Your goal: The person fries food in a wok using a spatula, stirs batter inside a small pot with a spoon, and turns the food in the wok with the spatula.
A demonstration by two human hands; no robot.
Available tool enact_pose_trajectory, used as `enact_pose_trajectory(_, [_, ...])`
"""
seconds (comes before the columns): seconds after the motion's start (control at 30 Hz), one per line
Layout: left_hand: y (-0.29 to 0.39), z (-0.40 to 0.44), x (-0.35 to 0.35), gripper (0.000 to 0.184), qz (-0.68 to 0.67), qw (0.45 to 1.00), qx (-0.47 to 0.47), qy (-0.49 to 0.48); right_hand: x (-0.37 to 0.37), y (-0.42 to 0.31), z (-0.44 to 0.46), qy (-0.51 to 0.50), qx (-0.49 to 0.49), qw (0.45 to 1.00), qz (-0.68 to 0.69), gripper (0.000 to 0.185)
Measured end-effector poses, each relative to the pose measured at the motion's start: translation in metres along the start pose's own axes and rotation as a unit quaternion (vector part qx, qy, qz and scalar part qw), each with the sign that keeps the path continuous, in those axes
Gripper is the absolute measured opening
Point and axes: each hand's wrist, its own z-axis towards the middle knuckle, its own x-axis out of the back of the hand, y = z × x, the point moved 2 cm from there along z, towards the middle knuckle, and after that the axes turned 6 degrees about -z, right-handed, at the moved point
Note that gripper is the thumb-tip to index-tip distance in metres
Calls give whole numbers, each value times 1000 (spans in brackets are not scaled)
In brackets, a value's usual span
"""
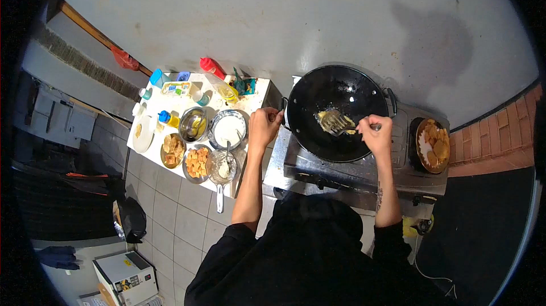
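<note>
A black wok (310, 141) sits on the metal stove (304, 165) in front of me. My left hand (265, 126) is closed at the wok's left side handle (284, 105); the fingers partly hide what they grip. My right hand (376, 133), above the wok's right rim, is closed round the handle of a slotted metal spatula (339, 123). The spatula's head rests in the wok's bottom, over a yellowish piece of food (325, 121) that it partly covers. Small light bits lie around that piece.
On the stove's right stands a plate of fried food (437, 146). The white table (170, 111) at left bears a bowl of white batter (230, 128), a plate of cubed pieces (197, 164), a strainer (220, 168), a red-capped bottle (211, 67) and several other containers. A grey wall (318, 16) rises behind.
</note>
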Motion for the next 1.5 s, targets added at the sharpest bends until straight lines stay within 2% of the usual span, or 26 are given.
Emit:
enact_pose_trajectory(0.03, [1,0,0,27,-2,1000,1,0,5,-4,1,11,-41,999,15,23])
enact_pose_trajectory(0.07, [3,-1,1,27,17,1000,8,-1,4,-2,1,11,-42,999,12,23])
enact_pose_trajectory(0.17, [5,-1,1,28,31,999,19,-15,-4,9,2,37,-6,999,21,22])
enact_pose_trajectory(0.23, [3,-1,-1,28,27,999,26,-3,-6,10,-2,2,67,998,-8,21])
enact_pose_trajectory(0.43, [12,-3,2,29,13,999,44,2,3,8,-1,31,-55,998,19,21])
enact_pose_trajectory(0.5, [12,-2,2,30,14,999,44,2,-5,6,-3,-1,42,999,29,20])
enact_pose_trajectory(0.53, [12,-2,2,30,10,999,49,-1,-5,5,-4,-8,59,998,30,21])
enact_pose_trajectory(0.63, [11,-3,3,31,9,999,47,-3,2,1,-5,-9,15,999,35,23])
enact_pose_trajectory(0.77, [12,-3,3,28,6,1000,2,22,10,-16,-10,-40,34,999,-5,24])
enact_pose_trajectory(0.83, [8,-3,1,29,7,1000,0,25,13,-41,-11,-66,121,990,-31,20])
enact_pose_trajectory(1.03, [2,-1,0,28,15,1000,-9,21,12,-58,-15,-146,209,966,-55,10])
enact_pose_trajectory(1.07, [2,0,0,27,25,999,-10,19,11,-57,-17,-150,237,958,-59,15])
enact_pose_trajectory(1.2, [1,-1,0,27,13,1000,-10,16,4,-62,-28,-206,272,935,-102,16])
enact_pose_trajectory(1.33, [2,0,-1,29,17,1000,-2,11,-7,-64,-45,-241,271,929,-80,11])
enact_pose_trajectory(1.5, [1,-1,0,29,0,1000,1,11,-8,-74,-56,-240,294,919,-103,9])
